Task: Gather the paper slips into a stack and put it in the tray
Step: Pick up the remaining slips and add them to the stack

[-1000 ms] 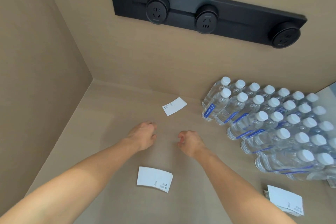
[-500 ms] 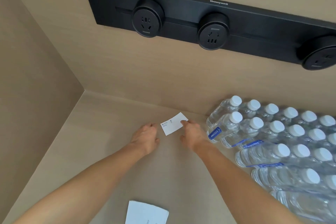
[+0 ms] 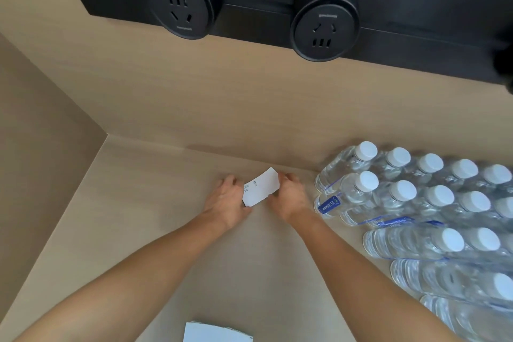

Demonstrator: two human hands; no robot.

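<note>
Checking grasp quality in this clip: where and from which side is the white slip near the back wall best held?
By its two short ends, one from each side. The white slip is thin and tilted, its far right corner raised, so its ends are exposed. The left hand pinches the lower left end; the right hand meets the right end. The water bottles crowd the right.

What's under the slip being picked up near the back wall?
Both hands, left hand and right hand, hold the paper slip by its ends. Around it, only bare counter shows. The spot directly beneath is covered by the slip and fingers.
</note>
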